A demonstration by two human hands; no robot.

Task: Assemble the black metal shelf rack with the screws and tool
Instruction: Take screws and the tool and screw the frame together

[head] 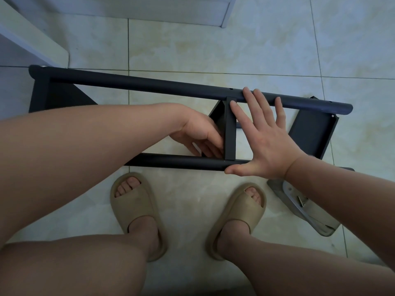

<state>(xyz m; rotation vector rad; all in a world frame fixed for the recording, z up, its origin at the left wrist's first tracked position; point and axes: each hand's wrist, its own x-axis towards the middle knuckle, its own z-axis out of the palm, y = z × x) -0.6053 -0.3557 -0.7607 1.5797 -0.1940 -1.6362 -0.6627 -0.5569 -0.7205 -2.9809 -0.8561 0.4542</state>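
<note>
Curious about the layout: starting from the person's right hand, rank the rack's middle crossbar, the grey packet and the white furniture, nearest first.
1. Middle crossbar: right at the right hand's index finger.
2. Grey packet: on the floor, below the right wrist.
3. White furniture: far upper-left corner.

The rack (pixel 314 133) is laid across the floor, its far tube (pixel 136 84) behind its near tube (pixel 181 164). A shelf (pixel 230 133) is set between them. The left hand (pixel 198 133) is placed just left of it, and the right hand (pixel 267 144) is spread just right, from tube to tube. Sandals (pixel 136 212) are set before the near tube.
</note>
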